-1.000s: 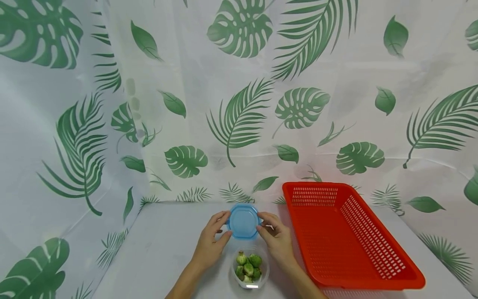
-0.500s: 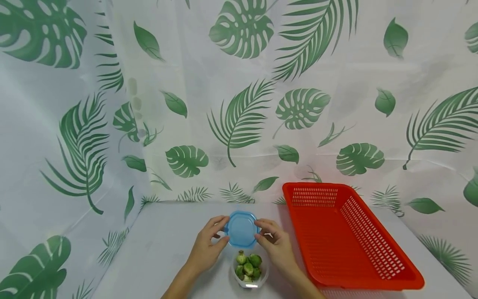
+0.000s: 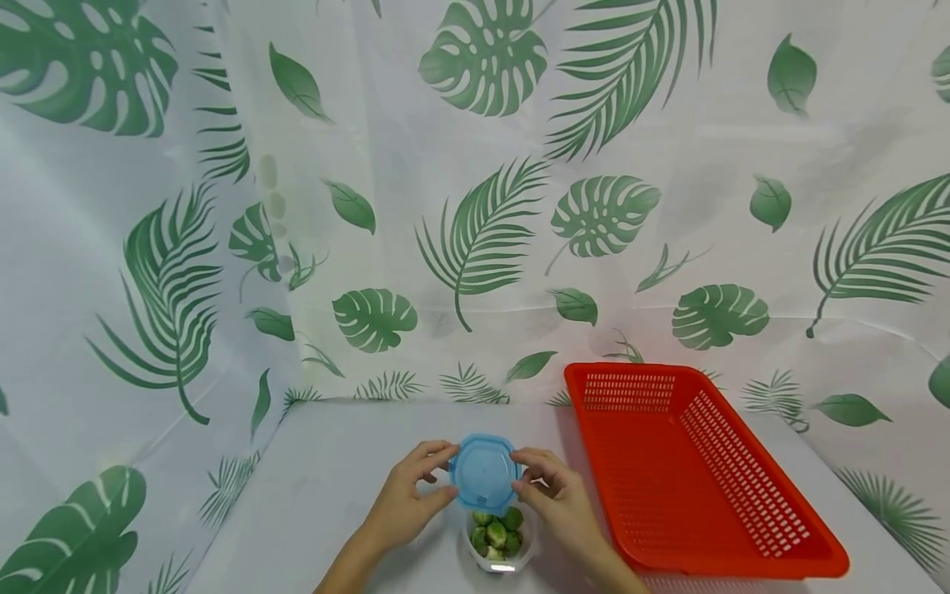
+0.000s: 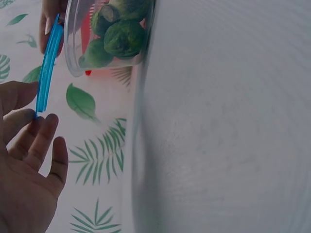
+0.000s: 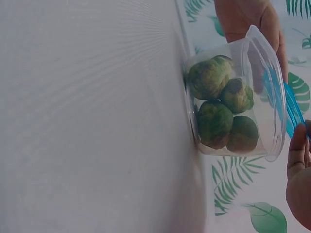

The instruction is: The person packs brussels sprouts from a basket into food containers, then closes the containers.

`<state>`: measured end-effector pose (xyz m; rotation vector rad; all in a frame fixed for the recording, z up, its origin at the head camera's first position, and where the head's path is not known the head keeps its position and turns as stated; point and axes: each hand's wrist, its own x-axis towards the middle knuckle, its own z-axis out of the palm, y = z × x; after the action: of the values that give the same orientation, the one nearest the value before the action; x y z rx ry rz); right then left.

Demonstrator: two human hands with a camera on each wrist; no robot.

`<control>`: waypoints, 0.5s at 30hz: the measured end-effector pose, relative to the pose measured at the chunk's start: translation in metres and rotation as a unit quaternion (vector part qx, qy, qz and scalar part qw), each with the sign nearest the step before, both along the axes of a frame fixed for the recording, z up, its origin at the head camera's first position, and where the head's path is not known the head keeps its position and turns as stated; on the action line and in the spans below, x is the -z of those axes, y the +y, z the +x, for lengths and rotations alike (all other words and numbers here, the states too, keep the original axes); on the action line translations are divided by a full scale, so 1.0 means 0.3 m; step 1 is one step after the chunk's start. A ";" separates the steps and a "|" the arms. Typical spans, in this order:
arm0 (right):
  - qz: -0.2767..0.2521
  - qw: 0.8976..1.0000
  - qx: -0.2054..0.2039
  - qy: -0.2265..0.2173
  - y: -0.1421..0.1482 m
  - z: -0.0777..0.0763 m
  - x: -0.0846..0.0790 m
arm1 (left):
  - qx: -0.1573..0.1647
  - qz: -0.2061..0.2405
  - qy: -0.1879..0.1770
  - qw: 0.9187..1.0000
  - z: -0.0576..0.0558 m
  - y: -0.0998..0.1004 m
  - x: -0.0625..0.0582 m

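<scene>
Between both hands is a blue plastic lid [image 3: 486,473], tilted above the far part of a clear plastic container [image 3: 496,564]. My left hand [image 3: 408,498] pinches the lid's left edge between thumb and fingers. On the opposite edge, my right hand [image 3: 558,498] pinches it the same way. Several Brussels sprouts [image 3: 496,535] lie in the container, which stands on the table; the lid hides the ones at the back in the head view. The left wrist view has the lid [image 4: 47,68] edge-on, apart from the container's rim.
A large red plastic basket [image 3: 690,487] with perforated sides stands to the right of the right hand. Under everything is a white table [image 3: 319,470]. Behind it and at the sides hangs a white sheet with green leaf prints [image 3: 475,247].
Both hands have brought the blue lid down and nearer, so that it now overlaps the container's far side in the head view. The container and basket have stayed in place.
</scene>
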<state>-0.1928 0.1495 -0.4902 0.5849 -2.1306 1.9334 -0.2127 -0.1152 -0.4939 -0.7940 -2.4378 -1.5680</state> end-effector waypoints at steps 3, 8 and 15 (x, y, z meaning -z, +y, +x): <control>0.002 1.000 0.001 -0.014 0.008 0.010 -0.004 | 0.020 0.011 0.002 1.000 0.001 -0.004 0.002; 0.006 1.000 -0.011 -0.008 0.025 0.024 0.001 | 0.052 0.033 -0.001 0.998 0.004 -0.005 0.004; 0.015 0.999 -0.040 0.017 0.058 0.047 0.021 | 0.099 0.045 -0.022 0.994 0.008 0.000 0.005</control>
<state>-0.1785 0.1668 -0.4964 0.7139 -2.1505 1.9195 -0.2104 -0.1153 -0.4953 -1.0229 -2.3601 -1.7677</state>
